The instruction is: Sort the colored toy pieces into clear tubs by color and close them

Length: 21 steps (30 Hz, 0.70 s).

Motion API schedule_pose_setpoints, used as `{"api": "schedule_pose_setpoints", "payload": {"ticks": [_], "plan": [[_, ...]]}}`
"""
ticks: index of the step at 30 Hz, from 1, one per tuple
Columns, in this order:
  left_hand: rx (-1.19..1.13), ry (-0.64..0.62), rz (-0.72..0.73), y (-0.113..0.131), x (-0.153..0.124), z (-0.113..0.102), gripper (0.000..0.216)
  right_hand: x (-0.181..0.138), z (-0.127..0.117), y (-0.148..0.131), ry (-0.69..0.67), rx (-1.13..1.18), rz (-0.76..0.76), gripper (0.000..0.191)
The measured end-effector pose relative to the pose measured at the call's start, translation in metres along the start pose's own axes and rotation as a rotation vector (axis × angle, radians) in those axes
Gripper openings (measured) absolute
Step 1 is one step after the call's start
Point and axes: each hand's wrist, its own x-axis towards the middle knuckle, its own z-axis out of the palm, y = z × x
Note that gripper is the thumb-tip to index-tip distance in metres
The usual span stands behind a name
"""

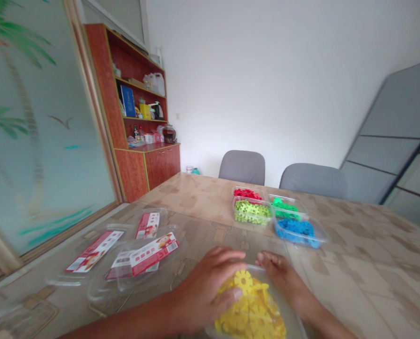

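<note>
A clear plastic container [294, 316] at the lower middle is heaped with yellow flower-shaped plastic pieces [257, 308], notched round the edge like snowflake discs. Over its left side reaches my left hand [215, 282], fingers stretched out and thumb apart, close above the yellow pieces. Whether it touches them I cannot tell. My right hand [278, 270] is closed at the container's far right corner, its fingers pinching the rim. The near edge of the container runs out of the picture.
Beyond stand clear boxes of red pieces [247, 193], light green pieces [252, 212], green pieces [284, 208] and blue pieces [296, 230]. Several clear lids [56, 278] with red-and-white labels lie at left on the patterned table [195, 193]. Two grey chairs [242, 165] are behind.
</note>
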Motion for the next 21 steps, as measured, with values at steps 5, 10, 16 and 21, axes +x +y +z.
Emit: {"api": "schedule_pose_setpoints", "payload": {"ticks": [5, 10, 16, 21], "plan": [[0.162, -0.374, -0.032, 0.029, -0.002, -0.012, 0.079, -0.019, -0.015, -0.019, 0.062, -0.459, -0.325, 0.039], [0.181, -0.372, -0.059, 0.028, -0.002, -0.007, 0.081, -0.053, -0.026, -0.009, -0.156, -0.745, -0.437, 0.060], [0.228, -0.353, -0.041, 0.025, -0.006, -0.001, 0.081, -0.051, -0.017, 0.047, -0.083, -0.919, -0.598, 0.091], [0.301, -0.322, 0.029, 0.020, -0.007, 0.004, 0.081, -0.042, -0.013, 0.067, 0.034, -0.994, -0.775, 0.085]]}}
